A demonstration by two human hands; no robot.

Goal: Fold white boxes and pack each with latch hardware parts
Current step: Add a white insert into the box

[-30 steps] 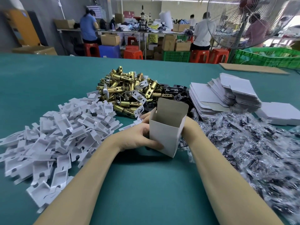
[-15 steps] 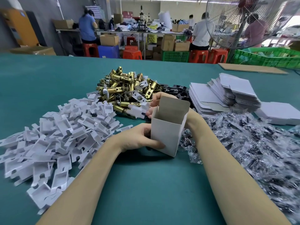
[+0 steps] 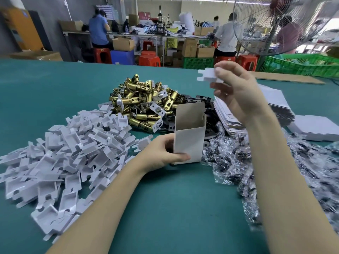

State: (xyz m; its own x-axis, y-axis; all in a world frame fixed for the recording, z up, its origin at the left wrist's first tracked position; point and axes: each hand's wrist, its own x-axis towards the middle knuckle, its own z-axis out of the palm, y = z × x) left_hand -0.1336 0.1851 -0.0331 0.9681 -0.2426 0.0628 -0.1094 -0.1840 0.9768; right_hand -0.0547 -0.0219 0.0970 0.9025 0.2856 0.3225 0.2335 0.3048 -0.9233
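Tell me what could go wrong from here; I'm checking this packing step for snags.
1. The left hand grips the open white box only low at its base, so it might tip or crumple when the insert goes in.
2. The right hand pinches the white insert by one edge, high above the box; it could slip or miss the opening.
3. The brass latches lie close behind the box, so they could get knocked.
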